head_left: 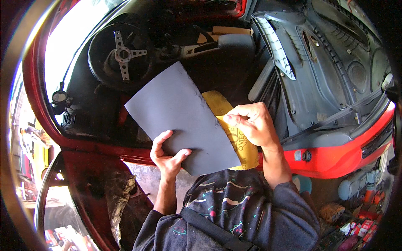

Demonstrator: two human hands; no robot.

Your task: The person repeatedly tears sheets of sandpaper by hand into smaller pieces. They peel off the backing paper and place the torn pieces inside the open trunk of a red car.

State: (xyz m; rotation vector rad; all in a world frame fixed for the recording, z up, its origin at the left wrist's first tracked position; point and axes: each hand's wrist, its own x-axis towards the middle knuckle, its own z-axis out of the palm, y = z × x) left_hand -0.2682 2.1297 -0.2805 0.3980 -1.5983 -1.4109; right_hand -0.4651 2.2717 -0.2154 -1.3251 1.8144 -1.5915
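A grey sheet of sandpaper (180, 113) is held up in front of me, its dark grit face toward me. Along its right edge, which looks rough and chipped, a yellow printed backing (247, 150) shows, curled over or lying behind; whether it is the same sheet or a second one I cannot tell. My left hand (168, 157) grips the lower left side, with thumb and a finger over the grey face and the other fingers hidden. My right hand (251, 121) is closed, thumb and forefinger pinching the yellow paper at the right edge.
Beyond the sheet is a red car's open interior, with a steering wheel (122, 55), gear lever (169, 49) and armrest (236, 44). Loose dark trim panels (326, 71) fill the right side. The red door sill (326, 161) runs close by. Tools and small boxes (364, 228) lie lower right.
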